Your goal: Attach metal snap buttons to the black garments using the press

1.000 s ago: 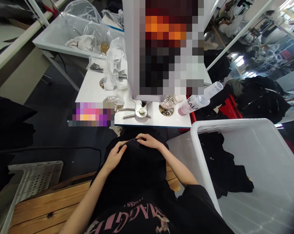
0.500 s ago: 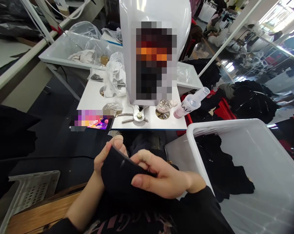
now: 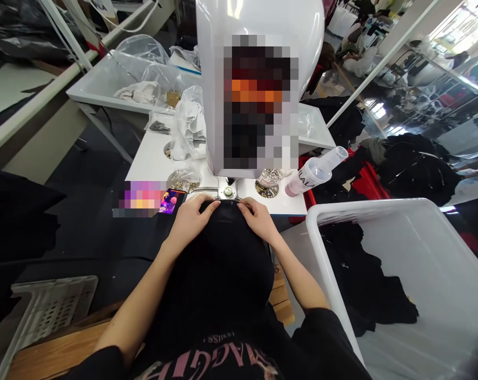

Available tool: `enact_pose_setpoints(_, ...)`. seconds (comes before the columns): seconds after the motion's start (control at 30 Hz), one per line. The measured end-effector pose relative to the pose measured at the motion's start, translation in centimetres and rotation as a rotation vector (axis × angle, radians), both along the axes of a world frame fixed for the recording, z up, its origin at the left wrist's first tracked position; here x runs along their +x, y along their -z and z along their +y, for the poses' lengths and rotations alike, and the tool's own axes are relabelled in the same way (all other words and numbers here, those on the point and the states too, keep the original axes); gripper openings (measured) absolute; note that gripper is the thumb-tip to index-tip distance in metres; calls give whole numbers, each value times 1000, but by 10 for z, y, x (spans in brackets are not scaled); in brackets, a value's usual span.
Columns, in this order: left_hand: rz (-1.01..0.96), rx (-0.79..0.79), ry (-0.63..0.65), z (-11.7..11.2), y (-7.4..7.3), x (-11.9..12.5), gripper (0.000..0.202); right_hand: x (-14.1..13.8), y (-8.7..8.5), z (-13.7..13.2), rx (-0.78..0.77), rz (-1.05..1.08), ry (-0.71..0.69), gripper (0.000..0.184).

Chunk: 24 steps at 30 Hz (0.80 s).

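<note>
A piece of black fabric is stretched between my hands, its top edge up against the front of the machine's small metal base. My left hand pinches that edge on the left, thumb on top. On the right, my right hand grips the same edge between thumb and fingers. Right ahead of the cloth lies the round metal die, with spring-like coils at its sides. Above it hangs the big white press machine, its front partly blurred out. The fabric's lower part merges with my black shirt.
A large white bin with black cloth pieces stands at right. On the white table are a plastic cup, small metal parts and plastic bags. A lit phone sits at the table's left edge.
Both hands have moved forward from near my lap to the table's front edge, bringing the fabric with them. Its edge is now spread straight between them at the metal die.
</note>
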<state>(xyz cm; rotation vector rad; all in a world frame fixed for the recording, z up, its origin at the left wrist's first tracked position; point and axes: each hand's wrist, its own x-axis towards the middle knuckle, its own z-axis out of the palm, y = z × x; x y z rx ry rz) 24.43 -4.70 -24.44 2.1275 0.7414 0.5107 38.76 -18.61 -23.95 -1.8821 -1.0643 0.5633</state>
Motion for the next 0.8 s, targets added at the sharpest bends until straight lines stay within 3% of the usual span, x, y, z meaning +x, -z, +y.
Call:
enact_pose_setpoints(0.1,40,177,8,1,1,12,27,7,10,13,-37,-86,59,23)
enact_pose_setpoints(0.2,139,252,36,2,1,17,24,11,16,20,-40,-109,67,22)
enact_pose_setpoints(0.43,70,27,-5,12,12,27,31,17,20,27,-26,-65,62,23)
enact_pose_setpoints(0.6,-18,-14,-74,17,24,38,31,26,23,39,3,-42,80,30)
enact_pose_setpoints(0.8,-25,15,-137,22,27,46,30,36,26,50,-11,-2,89,33)
